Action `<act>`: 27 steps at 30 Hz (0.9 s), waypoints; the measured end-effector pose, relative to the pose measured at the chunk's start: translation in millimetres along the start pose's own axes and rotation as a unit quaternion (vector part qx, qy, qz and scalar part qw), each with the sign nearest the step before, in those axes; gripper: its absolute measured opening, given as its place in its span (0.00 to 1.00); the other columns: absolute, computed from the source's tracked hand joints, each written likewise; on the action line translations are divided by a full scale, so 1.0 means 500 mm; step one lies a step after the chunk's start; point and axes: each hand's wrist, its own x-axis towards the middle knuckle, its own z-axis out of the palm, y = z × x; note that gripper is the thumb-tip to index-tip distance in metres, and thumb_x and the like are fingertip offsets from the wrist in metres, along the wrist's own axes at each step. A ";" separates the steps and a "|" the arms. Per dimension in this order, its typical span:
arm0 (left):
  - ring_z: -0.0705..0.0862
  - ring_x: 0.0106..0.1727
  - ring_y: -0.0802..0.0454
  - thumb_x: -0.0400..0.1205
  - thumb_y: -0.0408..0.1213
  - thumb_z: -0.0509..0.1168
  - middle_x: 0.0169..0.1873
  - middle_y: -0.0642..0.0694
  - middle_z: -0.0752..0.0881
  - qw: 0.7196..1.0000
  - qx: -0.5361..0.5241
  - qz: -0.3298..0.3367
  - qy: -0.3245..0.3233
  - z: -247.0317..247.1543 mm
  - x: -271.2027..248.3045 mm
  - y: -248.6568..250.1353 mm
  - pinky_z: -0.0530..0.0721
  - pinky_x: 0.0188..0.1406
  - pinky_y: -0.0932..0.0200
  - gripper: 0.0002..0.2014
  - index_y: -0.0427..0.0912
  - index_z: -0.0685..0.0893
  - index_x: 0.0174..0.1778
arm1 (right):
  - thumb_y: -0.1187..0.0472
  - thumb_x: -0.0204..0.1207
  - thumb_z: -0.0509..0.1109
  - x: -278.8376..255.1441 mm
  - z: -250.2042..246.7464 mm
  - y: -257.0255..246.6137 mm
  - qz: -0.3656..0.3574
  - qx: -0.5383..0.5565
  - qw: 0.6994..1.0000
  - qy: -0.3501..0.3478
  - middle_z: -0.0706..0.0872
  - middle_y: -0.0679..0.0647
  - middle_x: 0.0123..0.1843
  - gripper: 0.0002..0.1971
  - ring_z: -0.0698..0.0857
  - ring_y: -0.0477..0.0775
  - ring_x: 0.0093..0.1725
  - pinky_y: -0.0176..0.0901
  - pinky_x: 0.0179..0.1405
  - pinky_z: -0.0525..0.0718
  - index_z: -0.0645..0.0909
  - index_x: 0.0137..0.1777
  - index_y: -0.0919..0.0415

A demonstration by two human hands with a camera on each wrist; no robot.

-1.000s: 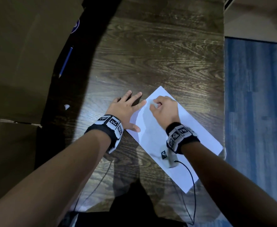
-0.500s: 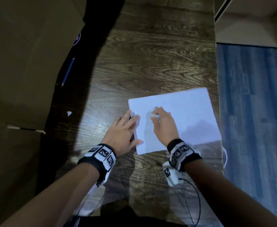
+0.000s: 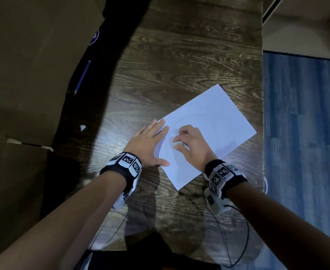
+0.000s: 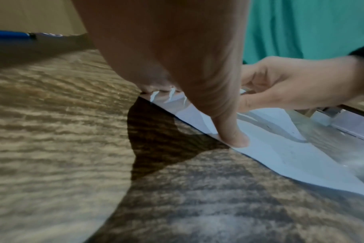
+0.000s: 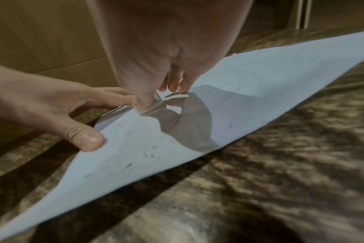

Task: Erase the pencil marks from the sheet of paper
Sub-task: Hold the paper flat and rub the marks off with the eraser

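A white sheet of paper (image 3: 215,131) lies slanted on the dark wooden table (image 3: 179,61). Faint pencil curves (image 5: 241,77) show on its far part, and dark eraser crumbs (image 5: 148,153) dot its near part. My left hand (image 3: 150,141) lies flat with straight fingers on the sheet's left edge, thumb (image 4: 231,134) pressing the paper down. My right hand (image 3: 189,145) pinches a small white eraser (image 3: 176,143) and holds it against the paper. The fingers hide most of the eraser.
A blue pencil (image 3: 83,76) lies at the table's left edge beside a large cardboard box (image 3: 23,75). A small white scrap (image 3: 82,127) sits near it. Blue carpet (image 3: 304,133) runs past the table's right edge. Cables (image 3: 238,240) hang from my wrists.
The sheet has turned on the table, its far corner now pointing up and right. Both hands have stayed on it, the right one keeping the eraser on the paper.
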 end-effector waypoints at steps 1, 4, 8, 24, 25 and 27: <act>0.32 0.87 0.55 0.72 0.76 0.64 0.87 0.56 0.31 1.000 0.010 -0.005 0.002 0.002 -0.001 0.001 0.39 0.87 0.47 0.59 0.53 0.38 0.89 | 0.58 0.82 0.67 0.004 0.000 -0.005 -0.001 -0.026 1.000 0.011 0.78 0.49 0.56 0.08 0.75 0.51 0.56 0.47 0.60 0.75 0.86 0.56 0.56; 0.39 0.88 0.50 0.70 0.77 0.65 0.88 0.52 0.37 0.999 0.049 -0.017 0.006 -0.004 0.002 0.010 0.41 0.86 0.42 0.61 0.53 0.39 0.89 | 0.53 0.82 0.66 0.020 -0.002 -0.022 0.046 -0.009 0.999 0.012 0.75 0.45 0.48 0.11 0.76 0.47 0.46 0.49 0.52 0.80 0.84 0.59 0.54; 0.51 0.86 0.46 0.63 0.79 0.68 0.86 0.47 0.52 0.993 0.109 0.017 0.034 -0.022 0.025 0.018 0.47 0.86 0.45 0.66 0.48 0.46 0.89 | 0.51 0.80 0.68 0.032 -0.001 -0.028 0.078 -0.001 0.997 0.019 0.77 0.47 0.47 0.10 0.79 0.49 0.45 0.49 0.50 0.81 0.84 0.57 0.53; 0.31 0.86 0.58 0.63 0.78 0.71 0.86 0.55 0.29 0.997 0.054 0.038 -0.026 -0.024 0.040 0.004 0.34 0.84 0.58 0.72 0.46 0.34 0.88 | 0.55 0.77 0.67 -0.015 0.041 -0.057 0.040 0.001 0.999 0.020 0.76 0.47 0.36 0.09 0.77 0.49 0.38 0.49 0.42 0.81 0.80 0.36 0.51; 0.31 0.86 0.58 0.61 0.79 0.70 0.86 0.55 0.29 0.998 0.051 0.036 -0.022 -0.021 0.039 0.003 0.33 0.83 0.58 0.73 0.46 0.34 0.88 | 0.55 0.77 0.68 -0.042 0.049 -0.062 0.029 0.009 1.000 -0.003 0.75 0.46 0.36 0.08 0.77 0.48 0.38 0.48 0.42 0.81 0.82 0.37 0.52; 0.30 0.86 0.58 0.57 0.81 0.70 0.85 0.56 0.28 0.998 0.048 0.032 -0.022 -0.016 0.039 0.004 0.33 0.84 0.57 0.76 0.47 0.33 0.88 | 0.56 0.76 0.70 -0.060 0.044 -0.064 -0.003 0.017 0.999 -0.051 0.75 0.45 0.36 0.06 0.77 0.47 0.36 0.46 0.42 0.81 0.86 0.41 0.56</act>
